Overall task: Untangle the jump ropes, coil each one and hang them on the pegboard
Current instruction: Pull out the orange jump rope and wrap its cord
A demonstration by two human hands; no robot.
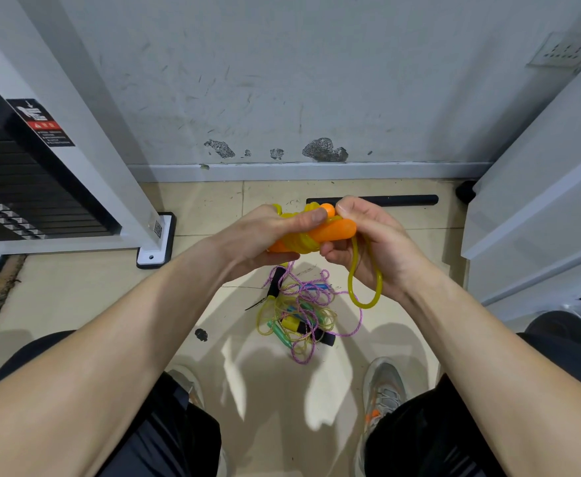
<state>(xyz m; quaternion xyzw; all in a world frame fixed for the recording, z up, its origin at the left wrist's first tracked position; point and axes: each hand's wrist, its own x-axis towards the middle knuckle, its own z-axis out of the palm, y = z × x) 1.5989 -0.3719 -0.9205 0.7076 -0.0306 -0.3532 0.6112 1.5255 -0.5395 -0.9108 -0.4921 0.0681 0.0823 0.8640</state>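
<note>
Your left hand [268, 235] grips the orange handles [335, 232] of one yellow rope [302, 242], thumb pressed across the turns already wound round them. Your right hand [378, 249], just beside it, has its fingers curled on the free end of that same cord at the handle tips. A single slack loop [364, 297] hangs under your right palm. By the look of it, this rope is free of the others and nearly bundled, with only that last loop to wind in or tuck. The rest is not begun: directly below your hands, between your shoes, a tangle [302, 318] of purple cord, thin yellow cord and green, blue and black handles lies knotted together on the floor [213, 304]. No pegboard shows in view, so nothing can be counted as hung yet.
</note>
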